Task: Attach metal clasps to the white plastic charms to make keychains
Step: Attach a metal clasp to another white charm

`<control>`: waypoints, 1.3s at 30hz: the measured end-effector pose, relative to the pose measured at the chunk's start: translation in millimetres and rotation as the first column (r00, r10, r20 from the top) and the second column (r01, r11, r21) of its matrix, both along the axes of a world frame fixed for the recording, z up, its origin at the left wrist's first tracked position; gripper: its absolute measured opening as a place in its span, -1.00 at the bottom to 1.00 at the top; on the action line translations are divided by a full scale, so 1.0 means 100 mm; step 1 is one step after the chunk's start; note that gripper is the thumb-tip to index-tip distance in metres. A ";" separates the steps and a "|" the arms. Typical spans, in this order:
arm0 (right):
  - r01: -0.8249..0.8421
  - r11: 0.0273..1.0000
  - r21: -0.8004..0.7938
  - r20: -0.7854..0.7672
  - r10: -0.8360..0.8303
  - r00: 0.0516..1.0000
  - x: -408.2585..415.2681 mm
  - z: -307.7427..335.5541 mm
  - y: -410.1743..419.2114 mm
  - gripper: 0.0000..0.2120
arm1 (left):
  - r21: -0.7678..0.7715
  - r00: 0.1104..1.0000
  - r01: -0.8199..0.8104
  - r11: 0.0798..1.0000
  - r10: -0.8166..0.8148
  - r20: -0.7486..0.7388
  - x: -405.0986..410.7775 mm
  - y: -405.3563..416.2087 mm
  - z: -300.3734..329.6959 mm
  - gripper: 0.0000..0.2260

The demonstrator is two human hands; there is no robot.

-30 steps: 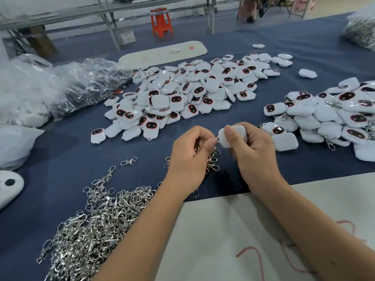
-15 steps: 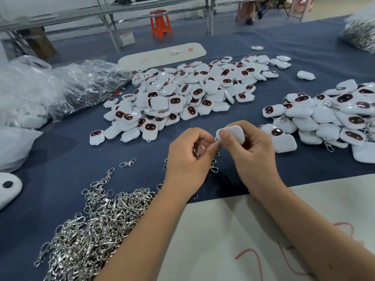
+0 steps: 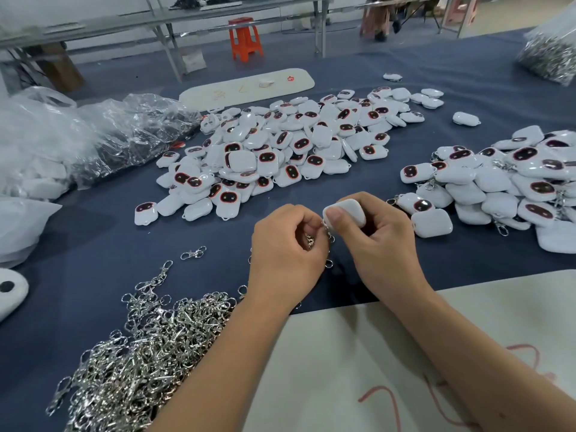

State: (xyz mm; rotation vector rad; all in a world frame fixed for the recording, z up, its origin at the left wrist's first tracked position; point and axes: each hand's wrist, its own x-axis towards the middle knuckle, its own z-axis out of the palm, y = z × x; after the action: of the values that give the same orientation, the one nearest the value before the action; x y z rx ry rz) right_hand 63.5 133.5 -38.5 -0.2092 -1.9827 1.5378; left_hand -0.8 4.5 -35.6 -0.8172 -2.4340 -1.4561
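While the right hand [image 3: 378, 241] pinches a white charm [image 3: 344, 213] above the tabletop [image 3: 93, 244], the left hand [image 3: 288, 254] curls round a metal clasp [image 3: 308, 241]; misaligned, the clasp could slip off the charm's loop.

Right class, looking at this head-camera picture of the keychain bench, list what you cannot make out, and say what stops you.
Head view only:
- Metal clasp: mostly hidden inside the left hand; whether it has hooked on cannot be told.
- Held white charm: its loop is covered by the right hand thumb.
- Bag of clasps: cut off by the right edge.
- Left plastic bags: contents blurred.
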 end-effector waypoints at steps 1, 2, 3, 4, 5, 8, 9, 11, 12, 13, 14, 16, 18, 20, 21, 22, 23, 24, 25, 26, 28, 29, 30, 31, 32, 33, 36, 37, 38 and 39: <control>0.006 1.000 0.001 0.006 -0.006 1.000 0.00 0.00 0.00 -0.83 | 0.017 1.000 0.001 1.000 -0.002 0.023 0.01 0.00 0.01 -0.90; 0.013 1.000 0.000 0.011 -0.013 1.000 0.00 0.00 0.00 -0.82 | 0.033 0.999 0.001 0.999 -0.002 0.042 0.01 0.00 0.02 -0.90; 0.020 1.000 -0.005 0.016 -0.020 1.000 0.00 0.00 0.00 -0.81 | 0.044 0.999 -0.001 0.999 -0.001 0.054 0.01 0.01 0.02 -0.88; 0.028 1.000 -0.012 0.022 -0.028 0.999 0.00 0.00 0.00 -0.81 | 0.051 0.998 -0.001 0.999 -0.002 0.062 0.02 0.01 0.03 -0.87; 0.040 0.999 -0.021 0.029 -0.039 0.999 0.01 0.00 0.01 -0.79 | 0.061 0.998 0.002 0.998 -0.006 0.067 0.02 0.01 0.03 -0.86; 0.070 0.997 -0.036 0.049 -0.068 0.996 0.00 0.00 0.02 -0.75 | 0.090 0.997 0.016 0.996 -0.023 0.072 0.03 0.01 0.04 -0.86; 0.078 0.996 -0.038 0.053 -0.076 0.996 0.00 0.01 0.03 -0.74 | 0.096 0.998 0.018 0.995 -0.024 0.065 0.03 0.01 0.05 -0.86; 0.092 0.995 -0.041 0.060 -0.089 0.994 -0.01 0.00 0.04 -0.71 | 0.106 0.999 0.020 0.994 -0.024 0.038 0.04 0.01 0.05 -0.86; 0.098 0.994 -0.041 0.068 -0.095 0.993 -0.01 -0.01 0.05 -0.70 | 0.107 0.999 0.023 0.994 -0.026 0.023 0.04 0.01 0.05 -0.86; 0.105 0.994 -0.041 0.079 -0.101 0.992 -0.02 -0.01 0.05 -0.70 | 0.107 1.000 0.027 0.994 -0.028 0.010 0.04 0.01 0.05 -0.86; 0.109 0.993 -0.042 0.089 -0.105 0.991 -0.02 -0.01 0.05 -0.70 | 0.108 1.000 0.030 0.994 -0.030 0.002 0.04 0.01 0.04 -0.86; 0.116 0.992 -0.051 0.099 -0.110 0.989 -0.03 -0.02 0.06 -0.66 | 0.107 0.999 0.039 0.994 -0.038 -0.005 0.04 0.02 0.04 -0.87; 0.128 0.990 -0.056 0.091 -0.123 0.988 -0.03 -0.03 0.07 -0.61 | 0.116 0.998 0.056 0.992 -0.055 -0.009 0.04 0.02 0.04 -0.88; 0.146 0.987 -0.061 0.065 -0.142 0.988 -0.03 -0.04 0.07 -0.62 | 0.121 0.998 0.063 0.991 -0.062 -0.009 0.04 0.02 0.04 -0.86; 0.162 0.985 -0.065 0.048 -0.159 0.986 -0.03 -0.05 0.07 -0.64 | 0.110 0.998 0.057 0.992 -0.057 -0.004 0.03 0.02 0.04 -0.85; 0.187 0.980 -0.074 0.034 -0.185 0.982 -0.03 -0.05 0.07 -0.66 | 0.083 0.999 0.042 0.996 -0.042 -0.001 0.02 0.01 0.03 -0.85; 0.220 0.971 -0.092 0.026 -0.218 0.975 -0.03 -0.05 0.07 -0.67 | 0.036 1.000 0.013 0.999 -0.012 -0.008 0.01 0.01 0.02 -0.86; 0.255 0.960 -0.116 0.019 -0.254 0.967 -0.04 -0.06 0.08 -0.70 | -0.026 0.999 -0.036 0.999 0.035 -0.021 -0.01 0.00 0.01 -0.88; 0.296 0.943 -0.151 0.016 -0.297 0.955 -0.05 -0.06 0.09 -0.74 | -0.090 0.994 -0.102 0.991 0.099 -0.036 -0.04 -0.01 0.00 -0.91; 0.345 0.919 -0.190 0.002 -0.351 0.936 -0.06 -0.07 0.10 -0.83 | -0.151 0.984 -0.178 0.972 0.173 -0.046 -0.07 -0.04 -0.01 -0.91; 0.436 0.855 -0.282 -0.016 -0.458 0.889 -0.06 -0.04 0.12 -0.85 | -0.260 0.952 -0.305 0.916 0.301 -0.056 -0.15 -0.12 0.00 -0.83; 0.462 0.833 -0.305 -0.018 -0.490 0.871 -0.05 -0.03 0.13 -0.66 | -0.319 0.936 -0.348 0.882 0.346 -0.065 -0.19 -0.17 0.02 -0.78; 0.474 0.828 -0.299 -0.024 -0.504 0.864 -0.05 -0.04 0.15 -0.48 | -0.381 0.921 -0.381 0.842 0.382 -0.077 -0.23 -0.22 0.03 -0.72; 0.478 0.839 -0.260 -0.024 -0.500 0.866 -0.04 -0.04 0.16 -0.38 | -0.440 0.908 -0.404 0.802 0.409 -0.089 -0.28 -0.26 0.05 -0.67; 0.465 0.861 -0.205 -0.017 -0.478 0.878 -0.04 -0.05 0.16 -0.35 | -0.490 0.900 -0.414 0.767 0.427 -0.093 -0.32 -0.31 0.06 -0.62; 0.445 0.885 -0.137 0.000 -0.449 0.893 -0.04 -0.05 0.14 -0.37 | -0.532 0.898 -0.406 0.743 0.433 -0.082 -0.36 -0.35 0.07 -0.57; 0.360 0.932 0.033 0.032 -0.361 0.932 -0.04 -0.06 0.06 -0.51 | -0.632 0.921 -0.304 0.713 0.389 -0.004 -0.42 -0.42 0.04 -0.43; 0.332 0.941 0.061 0.032 -0.335 0.942 -0.04 -0.07 0.05 -0.55 | -0.633 0.930 -0.280 0.722 0.366 0.007 -0.43 -0.42 0.02 -0.42; 0.309 0.948 0.076 0.033 -0.312 0.949 -0.04 -0.06 0.04 -0.59 | -0.611 0.938 -0.272 0.744 0.347 0.006 -0.43 -0.42 0.01 -0.43; 0.293 0.953 0.081 0.039 -0.297 0.954 -0.03 -0.06 0.04 -0.62 | -0.569 0.943 -0.276 0.774 0.332 -0.007 -0.42 -0.41 0.01 -0.46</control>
State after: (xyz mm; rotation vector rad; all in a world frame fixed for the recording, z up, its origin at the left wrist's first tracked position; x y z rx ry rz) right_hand 60.0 138.0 -44.1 -0.4951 -1.9408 1.2765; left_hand -42.6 -36.8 -35.0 -0.4008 -2.9432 -0.6641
